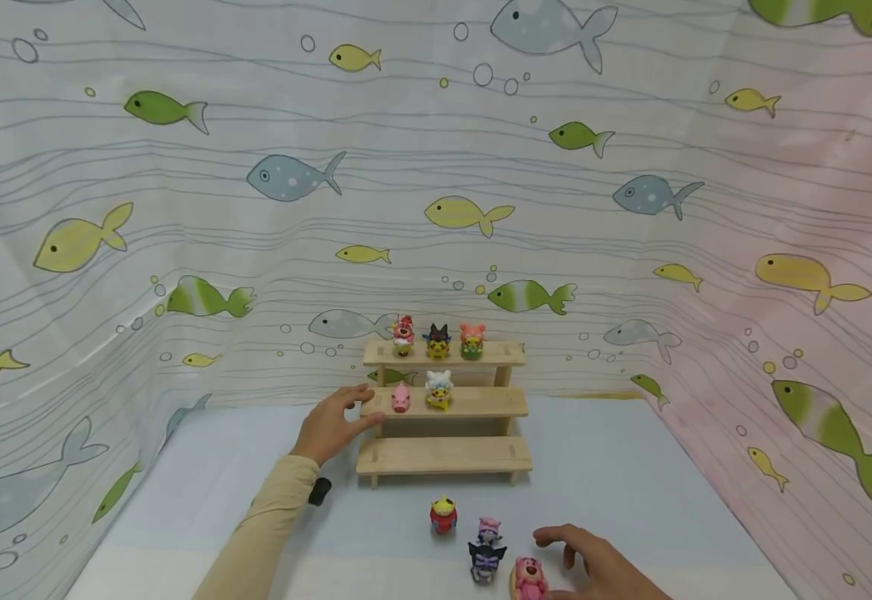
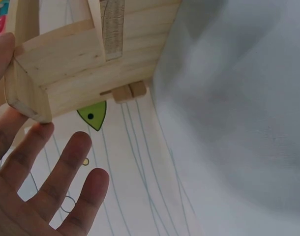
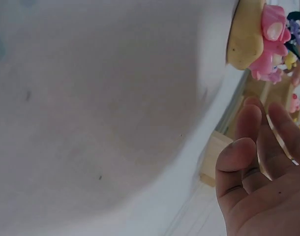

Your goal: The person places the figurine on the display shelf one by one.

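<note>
Head view: left hand (image 1: 333, 423) pinches the wooden stand (image 1: 445, 456); right hand (image 1: 595, 562) (half-open, empty) is beside the pink bear (image 1: 529, 578).

Pink bear figurine (image 1: 529, 577), perhaps tan-backed; pale shelf (image 1: 443, 454); fish-patterned backdrop (image 1: 406, 125)

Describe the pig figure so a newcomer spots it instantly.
Find the three-tier wooden stand before the fish-patterned backdrop. On its middle tier, by the left hand, sits the pig figure. It's plain pink, unlike the white-topped yellow figure beside it.
</note>
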`<state>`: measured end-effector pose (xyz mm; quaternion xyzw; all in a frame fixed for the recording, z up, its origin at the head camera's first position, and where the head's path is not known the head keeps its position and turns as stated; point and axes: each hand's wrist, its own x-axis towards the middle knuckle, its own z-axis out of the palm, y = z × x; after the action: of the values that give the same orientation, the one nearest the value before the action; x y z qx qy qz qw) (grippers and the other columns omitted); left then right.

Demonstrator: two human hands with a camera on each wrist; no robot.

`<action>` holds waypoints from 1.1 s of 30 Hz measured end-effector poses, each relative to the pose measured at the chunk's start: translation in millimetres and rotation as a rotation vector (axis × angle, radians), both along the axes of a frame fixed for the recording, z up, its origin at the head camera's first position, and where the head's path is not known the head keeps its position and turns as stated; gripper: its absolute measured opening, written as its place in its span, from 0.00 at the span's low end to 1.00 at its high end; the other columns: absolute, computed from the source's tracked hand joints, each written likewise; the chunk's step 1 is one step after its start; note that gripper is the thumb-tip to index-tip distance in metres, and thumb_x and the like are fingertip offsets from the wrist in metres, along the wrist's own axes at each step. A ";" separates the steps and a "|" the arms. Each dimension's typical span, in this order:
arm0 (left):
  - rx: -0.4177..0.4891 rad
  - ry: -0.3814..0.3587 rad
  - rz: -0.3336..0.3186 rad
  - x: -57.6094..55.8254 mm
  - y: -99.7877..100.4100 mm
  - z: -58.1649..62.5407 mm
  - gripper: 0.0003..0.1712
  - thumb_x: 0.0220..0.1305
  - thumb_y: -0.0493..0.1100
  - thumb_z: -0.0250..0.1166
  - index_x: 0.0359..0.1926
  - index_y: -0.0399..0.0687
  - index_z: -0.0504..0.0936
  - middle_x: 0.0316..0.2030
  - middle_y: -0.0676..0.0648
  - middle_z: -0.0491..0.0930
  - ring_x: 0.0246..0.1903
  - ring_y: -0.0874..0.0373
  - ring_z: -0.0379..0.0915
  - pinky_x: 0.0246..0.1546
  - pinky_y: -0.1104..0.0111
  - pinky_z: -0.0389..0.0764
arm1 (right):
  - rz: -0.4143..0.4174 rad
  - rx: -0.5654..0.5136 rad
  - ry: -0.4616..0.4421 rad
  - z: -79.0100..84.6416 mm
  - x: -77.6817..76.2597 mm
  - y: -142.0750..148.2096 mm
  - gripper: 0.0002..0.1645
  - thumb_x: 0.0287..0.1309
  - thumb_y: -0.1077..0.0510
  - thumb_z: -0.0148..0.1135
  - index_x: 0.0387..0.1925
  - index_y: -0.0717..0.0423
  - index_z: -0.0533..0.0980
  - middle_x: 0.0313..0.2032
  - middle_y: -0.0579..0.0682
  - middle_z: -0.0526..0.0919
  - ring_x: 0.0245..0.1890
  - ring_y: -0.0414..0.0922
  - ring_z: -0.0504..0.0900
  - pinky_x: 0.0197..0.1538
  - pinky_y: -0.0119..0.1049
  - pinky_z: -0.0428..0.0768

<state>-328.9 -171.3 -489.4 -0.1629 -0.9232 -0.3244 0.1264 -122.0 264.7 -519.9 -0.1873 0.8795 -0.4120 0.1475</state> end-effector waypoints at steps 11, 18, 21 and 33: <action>0.002 -0.009 0.001 0.5 -0.7 -0.3 0.36 0.57 0.67 0.72 0.62 0.56 0.83 0.67 0.53 0.75 0.52 0.49 0.80 0.47 0.50 0.82 | 0.025 -0.016 -0.056 -0.9 -2.9 -4.8 0.33 0.58 0.47 0.75 0.63 0.50 0.75 0.51 0.39 0.79 0.37 0.37 0.74 0.36 0.33 0.70; 0.003 -0.009 -0.003 1.0 0.0 1.0 0.36 0.57 0.66 0.73 0.62 0.55 0.83 0.67 0.53 0.75 0.53 0.49 0.80 0.47 0.50 0.81 | 0.094 -0.044 -0.017 -8.5 -6.2 -3.6 0.32 0.57 0.47 0.76 0.60 0.53 0.76 0.48 0.35 0.79 0.36 0.34 0.74 0.34 0.31 0.70; 0.005 -0.010 -0.002 1.2 0.0 1.4 0.36 0.57 0.66 0.73 0.62 0.55 0.83 0.67 0.53 0.75 0.53 0.49 0.80 0.48 0.50 0.81 | 0.094 -0.036 -0.015 -8.7 -6.1 -4.8 0.33 0.56 0.47 0.77 0.60 0.53 0.77 0.45 0.35 0.78 0.36 0.34 0.74 0.34 0.31 0.70; 0.010 -0.004 0.004 1.1 -0.7 0.1 0.37 0.56 0.67 0.73 0.62 0.55 0.83 0.67 0.52 0.75 0.52 0.48 0.80 0.47 0.50 0.81 | 0.022 0.060 -0.055 -1.7 -4.6 -12.8 0.31 0.53 0.44 0.78 0.56 0.47 0.78 0.38 0.37 0.76 0.32 0.34 0.72 0.30 0.33 0.68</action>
<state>-327.8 -172.0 -489.3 -0.1600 -0.9220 -0.3293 0.1261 -126.6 251.9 -521.5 -0.1811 0.8849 -0.3887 0.1820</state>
